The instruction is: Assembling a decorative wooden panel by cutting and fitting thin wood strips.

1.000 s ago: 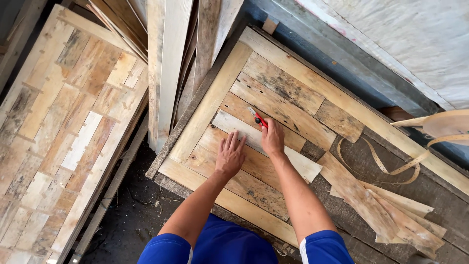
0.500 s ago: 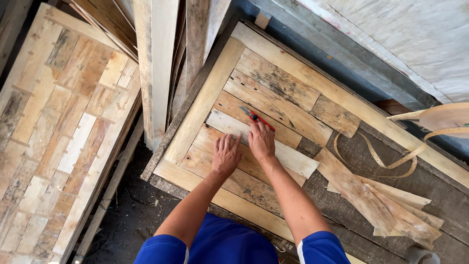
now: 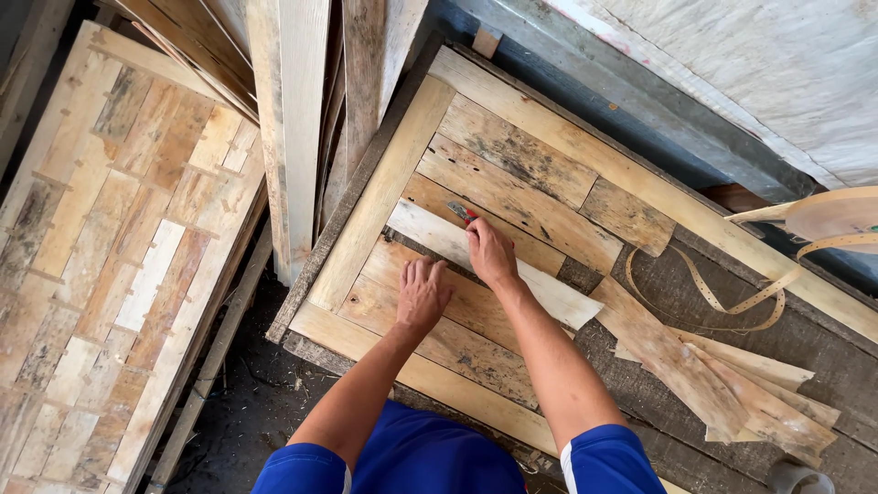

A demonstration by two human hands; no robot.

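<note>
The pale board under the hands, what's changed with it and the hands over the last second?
Little changed. The right hand keeps the red pencil at the pale board, shifted slightly along it. The left hand still presses flat on the wooden panel. The board itself and the loose wood scraps stayed where they were.

Your left hand lies flat on the panel's planks; your right hand holds a red pencil against the pale strip.
</note>
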